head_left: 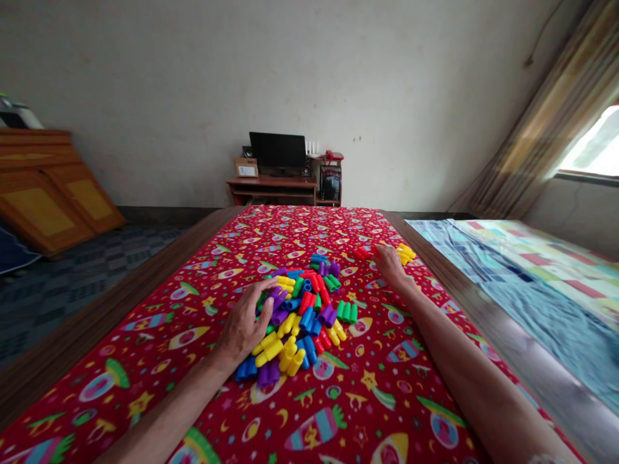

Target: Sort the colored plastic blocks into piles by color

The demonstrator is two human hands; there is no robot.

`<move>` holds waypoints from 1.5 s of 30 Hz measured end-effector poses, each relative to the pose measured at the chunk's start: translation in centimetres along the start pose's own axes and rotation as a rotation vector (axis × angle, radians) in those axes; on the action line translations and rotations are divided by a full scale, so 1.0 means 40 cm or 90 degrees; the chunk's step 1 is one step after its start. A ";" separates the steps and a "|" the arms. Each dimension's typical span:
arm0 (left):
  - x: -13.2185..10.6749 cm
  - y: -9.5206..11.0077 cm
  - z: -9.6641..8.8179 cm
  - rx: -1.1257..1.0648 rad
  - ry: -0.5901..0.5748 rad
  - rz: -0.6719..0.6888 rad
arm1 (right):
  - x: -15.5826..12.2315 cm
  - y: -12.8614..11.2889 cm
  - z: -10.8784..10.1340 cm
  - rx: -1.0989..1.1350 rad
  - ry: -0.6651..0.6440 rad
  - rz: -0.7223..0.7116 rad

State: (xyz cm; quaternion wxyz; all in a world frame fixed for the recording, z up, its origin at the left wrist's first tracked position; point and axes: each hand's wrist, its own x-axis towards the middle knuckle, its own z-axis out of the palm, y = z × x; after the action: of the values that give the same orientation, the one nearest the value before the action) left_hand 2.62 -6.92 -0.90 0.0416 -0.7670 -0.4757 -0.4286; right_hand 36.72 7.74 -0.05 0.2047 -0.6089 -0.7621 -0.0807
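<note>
A heap of plastic building blocks in red, yellow, blue, green and purple, shaped like joined tubes, lies on the red patterned cloth [309, 428]. My left hand [245, 323] rests at the heap's left edge, thumb and fingers apart, beside a purple block [277, 298]. Yellow blocks [269, 352] lie just in front of its thumb. Farther off to the right, my right hand [389, 263] is lowered to the cloth with its fingertips closed on a red block [362, 252]; the fingers partly cover it. Yellow blocks [406, 253] sit just right of that hand.
Green blocks [347, 312] lie at the heap's right edge. Beyond the table stands a desk [271, 182] with a monitor [278, 150]. A bed [507, 277] is on the right, and a wooden cabinet [53, 193] on the left.
</note>
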 end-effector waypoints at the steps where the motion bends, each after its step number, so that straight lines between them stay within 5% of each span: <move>1: -0.001 -0.001 0.001 0.000 -0.002 -0.001 | 0.001 0.000 0.004 0.003 -0.008 -0.004; 6: -0.003 -0.004 0.002 0.001 -0.009 -0.013 | 0.006 -0.011 -0.010 0.011 -0.036 -0.013; 12: -0.002 -0.002 0.001 -0.006 -0.009 -0.011 | -0.004 -0.103 -0.065 0.138 0.068 -0.066; 16: -0.003 -0.001 0.000 -0.001 -0.013 -0.011 | -0.032 -0.237 -0.089 0.335 -0.047 -0.271; 21: -0.005 -0.003 0.001 0.005 -0.019 -0.023 | -0.072 -0.325 -0.094 0.323 -0.195 -0.464; 32: -0.002 0.001 0.002 -0.024 -0.008 -0.016 | -0.054 -0.265 -0.091 0.341 -0.135 -0.329; 38: -0.001 0.000 -0.001 -0.029 -0.020 -0.032 | -0.046 -0.269 -0.105 0.456 -0.025 -0.213; 45: -0.002 0.015 -0.015 -0.084 -0.074 -0.002 | -0.081 -0.353 -0.119 0.504 0.026 -0.105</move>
State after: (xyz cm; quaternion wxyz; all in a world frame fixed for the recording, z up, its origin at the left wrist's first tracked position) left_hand 2.69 -7.60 -0.37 -0.0375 -0.7910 -0.4489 -0.4140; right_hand 24.72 -0.39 4.69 0.4312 -0.4180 -0.7765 0.1907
